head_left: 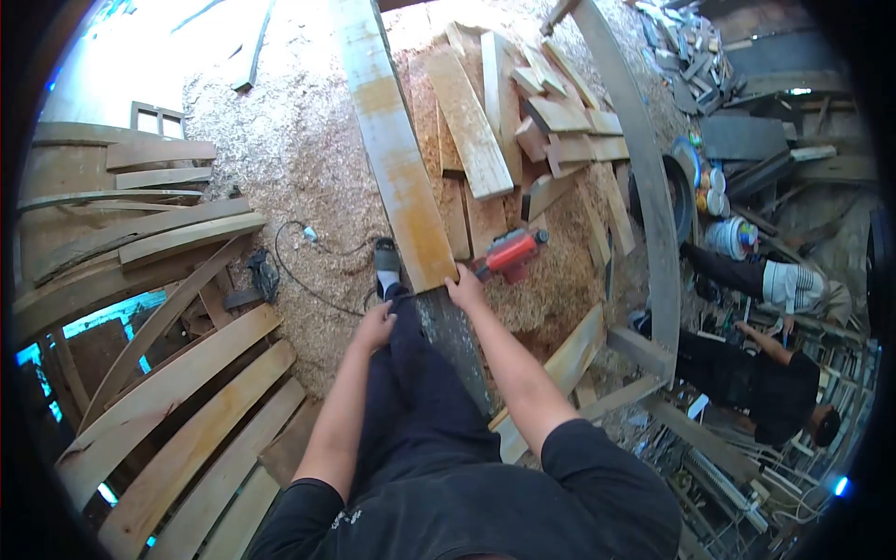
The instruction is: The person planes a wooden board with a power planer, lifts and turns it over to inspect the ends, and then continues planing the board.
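A long wooden plank [397,149] runs away from me, its near end close to my knees. My right hand [464,287] grips the plank's near right corner. Just beyond that hand lies a red power tool [511,254], to the right of the plank. My left hand [375,325] is left of the plank's near end, above my thigh, with its fingers curled; what they hold, if anything, is hidden. A dark cable [297,278] loops over the shavings on the left and runs toward my left hand. Under the plank's end is a dark worn beam [453,336].
Cut boards [471,121] lie piled beyond the tool. Curved planks [177,401] are stacked at the left. A curved wooden frame [653,168] stands at the right. Past it, two people [784,383] are near buckets [733,238] and scrap wood. Shavings cover the ground.
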The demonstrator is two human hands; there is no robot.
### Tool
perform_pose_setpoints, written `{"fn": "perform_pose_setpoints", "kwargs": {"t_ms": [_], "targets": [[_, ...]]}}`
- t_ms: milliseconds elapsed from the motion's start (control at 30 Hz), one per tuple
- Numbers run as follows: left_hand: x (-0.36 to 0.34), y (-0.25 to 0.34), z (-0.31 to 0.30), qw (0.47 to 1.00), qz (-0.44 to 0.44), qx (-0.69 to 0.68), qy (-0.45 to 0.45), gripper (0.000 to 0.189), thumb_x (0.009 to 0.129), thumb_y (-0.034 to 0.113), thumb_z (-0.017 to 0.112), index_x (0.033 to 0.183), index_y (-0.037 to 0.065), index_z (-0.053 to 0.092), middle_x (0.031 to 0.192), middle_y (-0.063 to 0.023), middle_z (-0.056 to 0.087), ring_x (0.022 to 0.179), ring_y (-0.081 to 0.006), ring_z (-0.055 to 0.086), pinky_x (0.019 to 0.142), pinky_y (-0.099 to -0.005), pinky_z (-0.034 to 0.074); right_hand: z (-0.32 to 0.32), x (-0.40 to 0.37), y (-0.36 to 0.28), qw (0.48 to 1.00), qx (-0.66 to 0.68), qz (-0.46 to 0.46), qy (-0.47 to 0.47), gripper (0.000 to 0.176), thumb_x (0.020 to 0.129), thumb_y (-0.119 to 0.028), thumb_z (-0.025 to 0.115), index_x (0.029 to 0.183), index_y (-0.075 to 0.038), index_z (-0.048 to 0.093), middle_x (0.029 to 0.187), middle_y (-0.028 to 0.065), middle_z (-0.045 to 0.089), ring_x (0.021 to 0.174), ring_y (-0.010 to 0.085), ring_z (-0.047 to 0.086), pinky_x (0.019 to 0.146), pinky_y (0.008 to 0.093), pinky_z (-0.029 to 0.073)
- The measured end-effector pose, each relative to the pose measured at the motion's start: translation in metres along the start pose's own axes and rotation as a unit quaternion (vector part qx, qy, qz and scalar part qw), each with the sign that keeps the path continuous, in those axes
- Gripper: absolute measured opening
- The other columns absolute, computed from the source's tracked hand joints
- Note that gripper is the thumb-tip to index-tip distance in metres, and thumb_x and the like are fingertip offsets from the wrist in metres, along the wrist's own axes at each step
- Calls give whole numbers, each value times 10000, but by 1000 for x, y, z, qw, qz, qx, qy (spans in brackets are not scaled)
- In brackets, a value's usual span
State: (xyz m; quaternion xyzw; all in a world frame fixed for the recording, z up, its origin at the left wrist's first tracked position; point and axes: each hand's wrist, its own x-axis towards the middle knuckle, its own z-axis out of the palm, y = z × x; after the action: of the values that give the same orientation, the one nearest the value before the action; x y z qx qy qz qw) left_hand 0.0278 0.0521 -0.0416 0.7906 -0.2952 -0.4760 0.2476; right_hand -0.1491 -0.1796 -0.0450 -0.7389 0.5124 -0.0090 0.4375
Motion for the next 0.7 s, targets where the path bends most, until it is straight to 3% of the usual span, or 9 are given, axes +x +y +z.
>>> {"fn": "perform_pose_setpoints", "kwargs": {"t_ms": [67, 133, 333, 367, 400, 467, 600, 633, 700], "targets": [[17, 35, 24, 999, 28, -6, 38, 613, 918, 133, 678, 1501, 17, 525, 1463, -270, 565, 1332, -398, 565, 1138, -439, 438, 4, -3, 0, 998, 6, -24, 49, 480, 881, -212, 749, 1330, -74, 653, 1189, 234, 715, 1132, 430, 670, 1002, 502, 520], [32, 49, 48, 994, 54, -4, 98, 653, 896, 128, 675, 1521, 33, 508, 1446, -264, 572, 1323, -417, 558, 1145, -466, 425, -3, -7, -15, 999, 18, 11, 26, 474, 882, -184, 762, 1322, -46, 653, 1237, 240, 698, 1189, 414, 653, 1034, 473, 514], [29, 65, 68, 990, -10, -34, 133, 840, 802, 84, 681, 1597, 43, 414, 1583, -274, 444, 1459, -420, 439, 1227, -460, 334, 4, -8, -29, 995, 1, 74, 70, 498, 837, -165, 770, 1301, -19, 661, 1206, 242, 713, 1162, 400, 675, 1027, 469, 525], [50, 28, 88, 963, 121, -213, 116, 861, 798, 26, 663, 1605, -16, 366, 1639, -262, 377, 1523, -366, 379, 1257, -406, 292, 4, -11, -29, 993, 0, 82, 89, 501, 833, -154, 770, 1298, -4, 659, 1207, 240, 718, 1160, 382, 685, 1025, 454, 530], [43, 37, 84, 962, 125, -212, 118, 861, 798, 26, 663, 1605, -16, 366, 1639, -262, 377, 1523, -366, 379, 1257, -406, 292, 1, -14, -30, 993, 1, 78, 91, 501, 833, -154, 770, 1298, -4, 659, 1207, 240, 718, 1160, 382, 685, 1025, 454, 530], [5, 79, 68, 913, 64, -388, 105, 839, 799, -35, 649, 1588, -66, 364, 1614, -237, 420, 1516, -323, 396, 1254, -366, 288, -13, -24, -30, 989, 111, 54, 81, 507, 830, -155, 768, 1309, -30, 657, 1222, 225, 684, 1137, 373, 674, 1003, 442, 539], [-51, 127, 14, 939, 158, -263, 155, 799, 840, -12, 726, 1575, -38, 415, 1472, -196, 547, 1398, -274, 518, 1197, -342, 360, -81, -80, -89, 985, 135, -60, 91, 526, 854, -161, 797, 1334, -7, 646, 1194, 209, 671, 1116, 336, 675, 982, 406, 544], [-70, 154, -7, 935, 182, -245, 184, 737, 867, 35, 773, 1540, -28, 479, 1363, -165, 605, 1277, -241, 591, 1119, -327, 432, -99, -90, -109, 984, 134, -71, 94, 526, 854, -161, 797, 1334, -7, 646, 1194, 209, 671, 1116, 336, 675, 982, 406, 544], [-102, 202, -47, 921, 191, -261, 216, 681, 878, 45, 778, 1504, -30, 521, 1302, -151, 629, 1205, -227, 618, 1080, -323, 457, -130, -110, -149, 969, 140, -156, 130, 477, 886, -88, 800, 1337, -3, 669, 1154, 108, 708, 1051, 202, 684, 938, 349, 539]]}}
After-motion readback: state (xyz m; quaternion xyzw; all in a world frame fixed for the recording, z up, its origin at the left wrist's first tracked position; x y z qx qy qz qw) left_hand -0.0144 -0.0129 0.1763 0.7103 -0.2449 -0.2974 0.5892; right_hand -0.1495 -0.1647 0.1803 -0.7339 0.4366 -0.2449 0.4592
